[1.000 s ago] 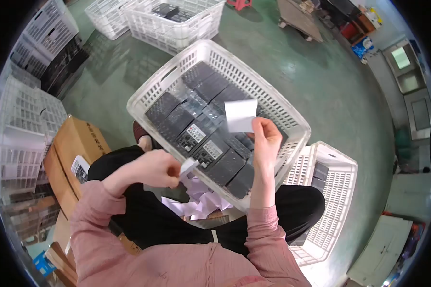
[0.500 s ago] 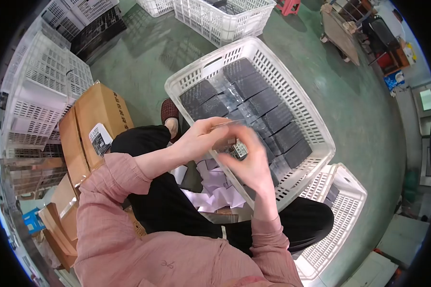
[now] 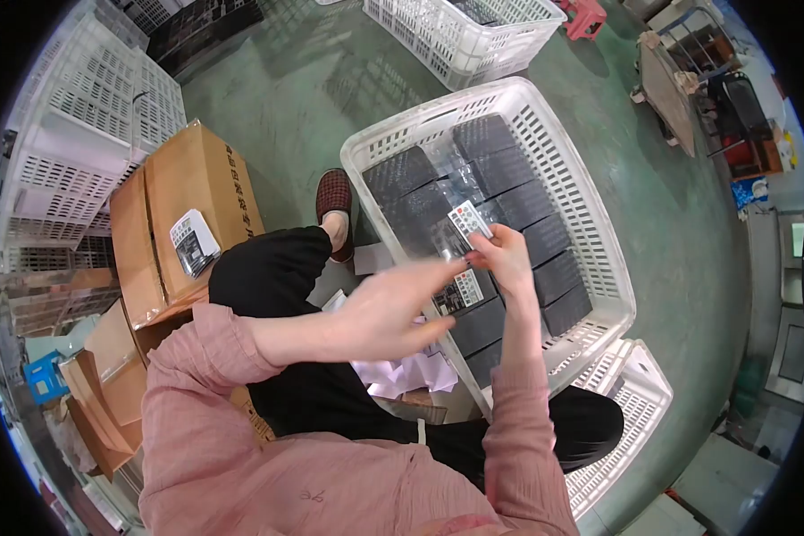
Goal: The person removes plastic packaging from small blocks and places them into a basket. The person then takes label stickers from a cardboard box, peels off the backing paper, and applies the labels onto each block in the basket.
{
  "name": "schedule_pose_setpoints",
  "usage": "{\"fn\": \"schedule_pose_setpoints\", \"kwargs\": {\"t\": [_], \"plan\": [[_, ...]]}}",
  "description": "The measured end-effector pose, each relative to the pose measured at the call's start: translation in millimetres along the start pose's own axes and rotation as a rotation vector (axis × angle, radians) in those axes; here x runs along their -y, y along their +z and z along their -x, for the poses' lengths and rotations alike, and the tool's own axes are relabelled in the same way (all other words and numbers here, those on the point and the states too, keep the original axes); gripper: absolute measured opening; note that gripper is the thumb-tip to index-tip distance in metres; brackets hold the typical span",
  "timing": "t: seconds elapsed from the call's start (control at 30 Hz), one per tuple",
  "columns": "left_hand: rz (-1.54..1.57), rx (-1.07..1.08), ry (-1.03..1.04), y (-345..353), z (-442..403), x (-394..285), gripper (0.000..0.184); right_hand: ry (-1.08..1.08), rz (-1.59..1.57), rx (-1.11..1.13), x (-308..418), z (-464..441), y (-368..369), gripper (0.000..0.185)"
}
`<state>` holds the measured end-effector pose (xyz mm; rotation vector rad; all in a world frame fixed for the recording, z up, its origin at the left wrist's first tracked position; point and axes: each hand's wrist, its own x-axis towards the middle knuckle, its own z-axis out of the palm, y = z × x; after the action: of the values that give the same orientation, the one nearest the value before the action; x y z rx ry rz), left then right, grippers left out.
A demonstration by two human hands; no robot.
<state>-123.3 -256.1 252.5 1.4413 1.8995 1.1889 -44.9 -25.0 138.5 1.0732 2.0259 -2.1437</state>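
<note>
Right hand [image 3: 506, 261]: fingers are pinching a small rectangular black-and-white printed label [image 3: 465, 218] above black rectangular boxes [image 3: 479, 326], which are sitting inside a white perforated plastic crate [image 3: 623, 308]. Left hand [image 3: 391, 311], motion-blurred, is hovering alongside, fingers released, thumb standing apart.

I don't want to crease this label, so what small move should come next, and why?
Probably lower the printed label flat onto a dark box: your right hand pinches it near one end above the crate, your left hand looks open beside it, and a similar label lies there.
</note>
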Motion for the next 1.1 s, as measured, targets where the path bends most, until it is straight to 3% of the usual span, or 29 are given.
{"fn": "schedule_pose_setpoints", "kwargs": {"t": [0.1,0.23,0.87,1.1], "plan": [[0.064,0.126,0.038,7.6,8.6,-6.0,0.051,0.106,0.02,-0.025,-30.2,-43.0,24.6,0.029],[0.08,0.253,-0.011,1.6,9.8,-8.8,0.045,0.116,0.012,-0.059,-58.8,-82.2,51.5,0.028],[0.049,0.269,0.02,-6.3,18.4,-14.0,0.046,0.161,0.026,-0.117,-59.5,-94.1,73.2,0.027],[0.035,0.269,0.016,-4.8,17.9,-14.9,0.044,0.162,0.227,-0.213,-41.1,-85.3,83.2,0.028]]}}
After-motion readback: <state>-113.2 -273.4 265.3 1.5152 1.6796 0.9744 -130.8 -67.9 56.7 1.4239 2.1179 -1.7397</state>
